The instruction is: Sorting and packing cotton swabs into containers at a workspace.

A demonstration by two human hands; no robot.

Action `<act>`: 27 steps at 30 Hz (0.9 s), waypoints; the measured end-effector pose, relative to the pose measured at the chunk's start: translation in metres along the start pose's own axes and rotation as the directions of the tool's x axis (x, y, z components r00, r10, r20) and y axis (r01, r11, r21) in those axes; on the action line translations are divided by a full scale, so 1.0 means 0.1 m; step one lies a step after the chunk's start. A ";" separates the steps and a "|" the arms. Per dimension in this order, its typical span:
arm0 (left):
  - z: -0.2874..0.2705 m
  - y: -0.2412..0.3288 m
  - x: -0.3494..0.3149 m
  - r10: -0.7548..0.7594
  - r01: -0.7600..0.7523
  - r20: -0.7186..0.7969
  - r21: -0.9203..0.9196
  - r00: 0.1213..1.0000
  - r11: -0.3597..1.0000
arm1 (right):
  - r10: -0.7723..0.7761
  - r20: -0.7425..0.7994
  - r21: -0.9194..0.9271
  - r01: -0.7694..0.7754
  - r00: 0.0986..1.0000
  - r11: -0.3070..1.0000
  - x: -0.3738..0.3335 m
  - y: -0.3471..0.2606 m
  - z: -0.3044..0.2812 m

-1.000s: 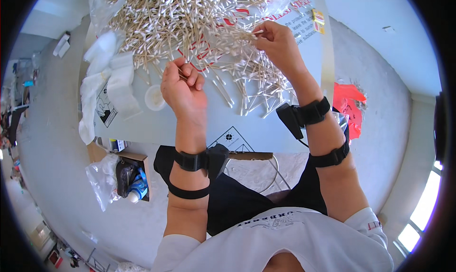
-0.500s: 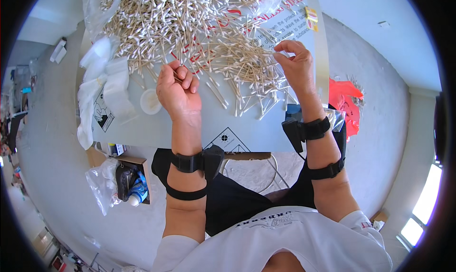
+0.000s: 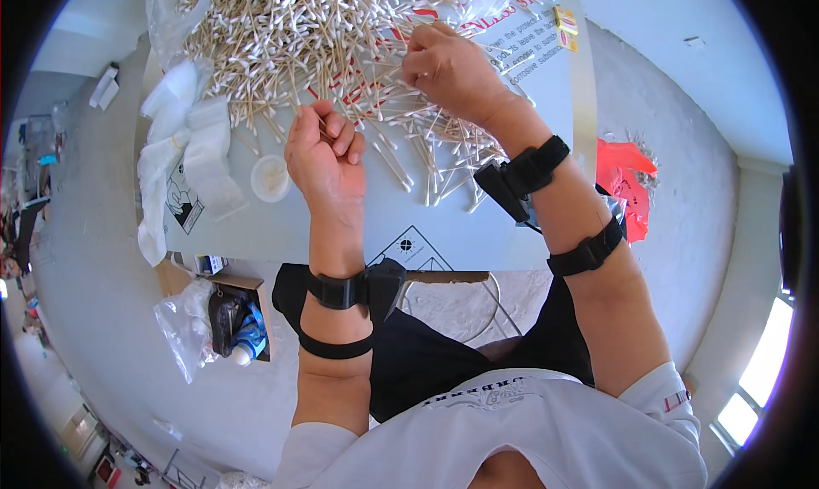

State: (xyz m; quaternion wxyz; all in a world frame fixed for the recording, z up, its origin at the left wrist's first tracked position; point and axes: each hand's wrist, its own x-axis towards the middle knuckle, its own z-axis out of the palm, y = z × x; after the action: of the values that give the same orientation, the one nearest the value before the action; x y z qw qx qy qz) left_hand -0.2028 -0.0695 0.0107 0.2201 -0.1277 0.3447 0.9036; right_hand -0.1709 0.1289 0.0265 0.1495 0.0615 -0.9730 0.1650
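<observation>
A great heap of cotton swabs (image 3: 273, 37) covers the far left and middle of the table. Closer to me lies a smaller loose spread of cotton swabs (image 3: 444, 148), partly under my right forearm and hand. Palm up, my left hand (image 3: 326, 160) is curled around a few swabs at the near edge of the heap; their sticks show between thumb and fingers. My right hand (image 3: 452, 72) hovers back-up over the swabs, its fingertips closed together. Whatever those fingers pinch is hidden. Beside the left wrist sits a small round white dish (image 3: 270, 182).
Clear plastic bags (image 3: 209, 156) lie along the table's left side. A small yellow-red packet (image 3: 566, 28) rests near the far right edge. Below left, an open cardboard box (image 3: 264, 323) holds a black pouch and a blue bottle. A red bag (image 3: 627, 182) lies on the floor at right.
My right hand has swung left and away from me, from the right side of the smaller spread to above the middle, and turned back-up. The left hand has barely moved.
</observation>
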 end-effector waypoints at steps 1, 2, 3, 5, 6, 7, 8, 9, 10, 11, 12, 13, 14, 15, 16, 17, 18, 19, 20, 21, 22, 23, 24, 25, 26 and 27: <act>0.01 0.00 0.00 -0.009 0.009 0.009 0.005 1.000 1.000 | 0.057 -0.035 0.118 -0.053 0.998 0.992 -0.01 0.02 0.00; 0.01 0.01 0.00 -0.018 0.018 0.018 0.011 1.000 1.000 | 0.119 -0.064 0.235 -0.100 0.991 0.967 -0.02 0.04 0.00; 0.02 0.00 -0.01 -0.020 0.019 0.019 0.010 1.000 1.000 | 0.119 -0.064 0.233 -0.101 0.991 0.967 -0.03 0.06 0.00; 0.04 -0.01 -0.01 -0.053 0.053 0.033 0.015 0.998 0.998 | 0.335 -0.266 0.498 -0.169 0.904 0.850 -0.07 0.10 0.02; 0.04 -0.02 -0.02 -0.054 0.054 0.034 0.014 0.998 0.998 | 0.335 -0.266 0.497 -0.169 0.904 0.851 -0.07 0.10 -0.01; 0.05 -0.03 -0.02 -0.056 0.055 0.034 0.025 0.998 0.998 | 0.462 -0.320 0.608 -0.194 0.827 0.770 -0.08 0.09 -0.05; 0.07 -0.04 -0.03 -0.059 0.058 0.035 0.036 0.998 0.998 | 0.584 -0.352 0.711 -0.197 0.732 0.675 -0.10 0.09 -0.08; 0.05 -0.04 -0.03 -0.057 0.056 0.037 0.035 0.998 0.998 | 0.638 -0.254 0.823 -0.185 0.727 0.538 -0.10 0.07 -0.11; 0.03 -0.03 -0.02 -0.061 0.060 0.054 0.026 0.997 0.998 | 0.637 -0.257 0.822 -0.182 0.727 0.540 -0.12 0.04 -0.14; 0.02 -0.03 -0.02 -0.065 0.064 0.070 0.017 0.995 0.998 | 0.660 -0.138 0.848 -0.256 0.738 0.464 -0.18 -0.01 -0.18; 0.03 -0.05 -0.03 -0.066 0.065 0.075 0.014 0.995 0.998 | 0.674 -0.017 0.860 -0.333 0.738 0.387 -0.23 -0.07 -0.22; 0.06 -0.06 -0.05 -0.069 0.066 0.069 0.045 0.995 0.997 | 0.624 -0.059 0.816 -0.322 0.779 0.480 -0.27 -0.14 -0.22; 0.08 -0.08 -0.06 -0.072 0.067 0.062 0.075 0.995 0.995 | 0.623 -0.060 0.816 -0.321 0.780 0.481 -0.30 -0.21 -0.20; 0.10 -0.10 -0.07 -0.072 0.067 0.064 0.075 0.995 0.995 | 0.615 -0.084 0.824 -0.292 0.784 0.485 -0.32 -0.31 -0.18; 0.11 -0.12 -0.08 -0.077 0.067 0.073 0.124 0.994 0.990 | 0.606 -0.106 0.832 -0.263 0.789 0.488 -0.33 -0.39 -0.17; 0.12 -0.13 -0.09 -0.082 0.067 0.082 0.173 0.993 0.983 | 0.604 -0.101 0.849 -0.247 0.791 0.466 -0.35 -0.43 -0.14; 0.11 -0.13 -0.08 -0.081 0.066 0.083 0.175 0.993 0.982 | 0.604 -0.102 0.850 -0.246 0.790 0.466 -0.36 -0.47 -0.15; 0.09 -0.13 -0.07 -0.093 0.073 0.115 0.169 0.989 0.983 | 0.640 -0.023 0.863 -0.308 0.768 0.400 -0.37 -0.50 -0.16; 0.07 -0.13 -0.07 -0.104 0.080 0.147 0.163 0.984 0.983 | 0.671 0.058 0.869 -0.369 0.740 0.331 -0.38 -0.54 -0.16; 0.11 -0.14 -0.09 -0.108 0.083 0.150 0.163 0.983 0.983 | 0.673 0.057 0.868 -0.370 0.737 0.332 -0.40 -0.58 -0.15; 0.17 -0.15 -0.11 -0.084 0.061 0.105 0.205 0.991 0.977 | 0.662 0.034 0.849 -0.371 0.749 0.376 -0.41 -0.64 -0.13; 0.21 -0.16 -0.13 -0.058 0.041 0.062 0.248 0.996 0.968 | 0.650 0.012 0.828 -0.372 0.760 0.419 -0.42 -0.71 -0.10; 0.21 -0.18 -0.12 -0.059 0.041 0.067 0.248 0.996 0.968 | 0.616 -0.031 0.772 -0.372 0.787 0.516 -0.43 -0.79 -0.05; 0.17 -0.21 -0.10 -0.048 0.036 0.047 0.229 0.998 0.973 | 0.569 -0.093 0.709 -0.347 0.817 0.614 -0.42 -0.87 -0.01; 0.15 -0.24 -0.08 -0.036 0.030 0.027 0.210 0.999 0.977 | 0.515 -0.148 0.636 -0.318 0.844 0.703 -0.41 -0.95 0.02; 0.15 -0.26 -0.07 -0.039 0.032 0.031 0.212 0.999 0.977 | 0.518 -0.151 0.635 -0.319 0.842 0.704 -0.40 -1.03 0.05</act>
State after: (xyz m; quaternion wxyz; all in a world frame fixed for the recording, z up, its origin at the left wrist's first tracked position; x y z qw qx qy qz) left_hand -0.1852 -0.0447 0.0097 0.2546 -0.0941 0.4325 0.8598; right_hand -0.1175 0.0335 0.0403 0.2361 -0.1487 -0.8232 0.4945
